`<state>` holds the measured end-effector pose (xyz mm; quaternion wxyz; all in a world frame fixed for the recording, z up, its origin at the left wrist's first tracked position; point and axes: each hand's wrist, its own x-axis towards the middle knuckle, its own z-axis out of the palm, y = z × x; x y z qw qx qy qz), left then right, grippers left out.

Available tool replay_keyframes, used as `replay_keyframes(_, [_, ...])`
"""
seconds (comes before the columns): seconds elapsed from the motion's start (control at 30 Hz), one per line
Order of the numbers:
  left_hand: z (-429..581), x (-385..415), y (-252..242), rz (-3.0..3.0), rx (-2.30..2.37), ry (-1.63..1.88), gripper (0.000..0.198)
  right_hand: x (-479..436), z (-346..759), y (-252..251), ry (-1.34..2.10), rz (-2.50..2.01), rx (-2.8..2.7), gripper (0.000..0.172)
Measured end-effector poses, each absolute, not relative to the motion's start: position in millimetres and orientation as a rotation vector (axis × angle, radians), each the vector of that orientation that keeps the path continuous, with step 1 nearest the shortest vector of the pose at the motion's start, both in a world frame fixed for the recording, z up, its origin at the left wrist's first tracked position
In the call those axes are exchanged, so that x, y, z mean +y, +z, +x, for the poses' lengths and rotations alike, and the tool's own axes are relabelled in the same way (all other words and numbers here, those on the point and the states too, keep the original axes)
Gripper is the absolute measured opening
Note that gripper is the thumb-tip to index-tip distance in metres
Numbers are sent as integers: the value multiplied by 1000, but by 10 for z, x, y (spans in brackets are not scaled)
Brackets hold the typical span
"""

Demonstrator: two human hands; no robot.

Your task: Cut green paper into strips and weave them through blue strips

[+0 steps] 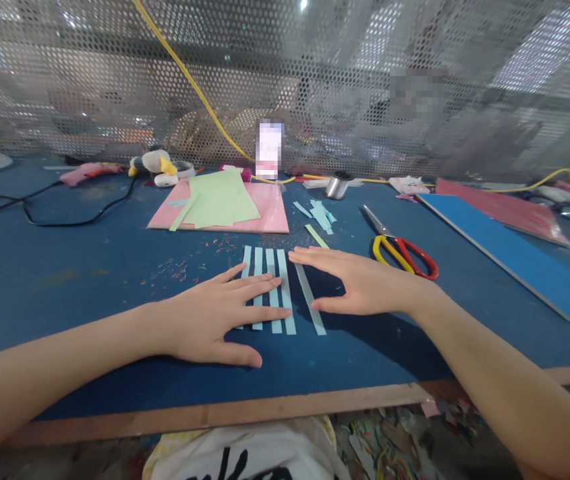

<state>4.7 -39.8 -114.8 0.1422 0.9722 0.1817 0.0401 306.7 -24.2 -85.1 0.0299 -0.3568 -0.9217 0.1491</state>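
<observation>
Several light blue paper strips point(273, 300) lie side by side on the blue table, running away from me. My left hand point(215, 313) rests across them, palm down with its fingers spread. A separate light blue paper strip point(309, 297) lies slightly slanted to their right. My right hand point(359, 280) is over this strip, fingertips at its far end and thumb near its middle; the fingers are stretched out and apart from the thumb. Scissors point(399, 247) with yellow and red handles lie open just beyond my right wrist.
Green paper sheets point(222, 197) lie on a pink board point(275, 207). Blue scraps point(321, 215), a green strip point(316, 235) and a metallic spool point(337, 185) are nearby. A blue board point(519, 260) lies right. A phone point(269, 148) stands against the perforated metal screen point(325, 80).
</observation>
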Motion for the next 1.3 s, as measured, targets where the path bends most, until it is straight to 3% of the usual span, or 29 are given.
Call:
replay_keyframes(0.07, [43, -397, -1153, 2804, 520, 123, 69, -210, 3101, -853, 545, -1217, -2866, 108])
replay_keyframes(0.13, [38, -395, -1158, 2802, 512, 147, 69, -194, 3105, -866, 612, -1258, -2882, 121])
replay_keyframes(0.47, [43, -401, -1148, 2820, 522, 126, 69, -254, 2971, -895, 538, -1152, -2934, 109])
replay_keyframes(0.63, [31, -404, -1147, 2823, 516, 159, 69, -295, 2961, -846, 520, -1233, -2953, 112])
replay_keyframes(0.7, [25, -406, -1148, 2819, 514, 171, 69, -273, 2986, -822, 486, -1237, -2877, 102])
replay_keyframes(0.8, [20, -408, -1146, 2818, 515, 174, 68, -189, 3047, -825, 261, -1369, -2567, 60])
replay_keyframes(0.87, [19, -409, -1142, 2820, 510, 180, 68, -112, 3096, -865, 51, -1567, -2343, 41])
replay_keyframes(1.0, [20, -409, -1130, 2827, 495, 189, 69, 7, 3149, -954, -54, -1929, -2212, 37])
replay_keyframes(1.2, [22, -418, -1113, 2862, 489, 174, 70, 10, 3066, -892, 347, -2093, -2110, 31])
replay_keyframes(1.3, [23, -429, -1101, 2885, 497, 206, 69, -4, 3055, -901, 366, -2073, -2060, 22])
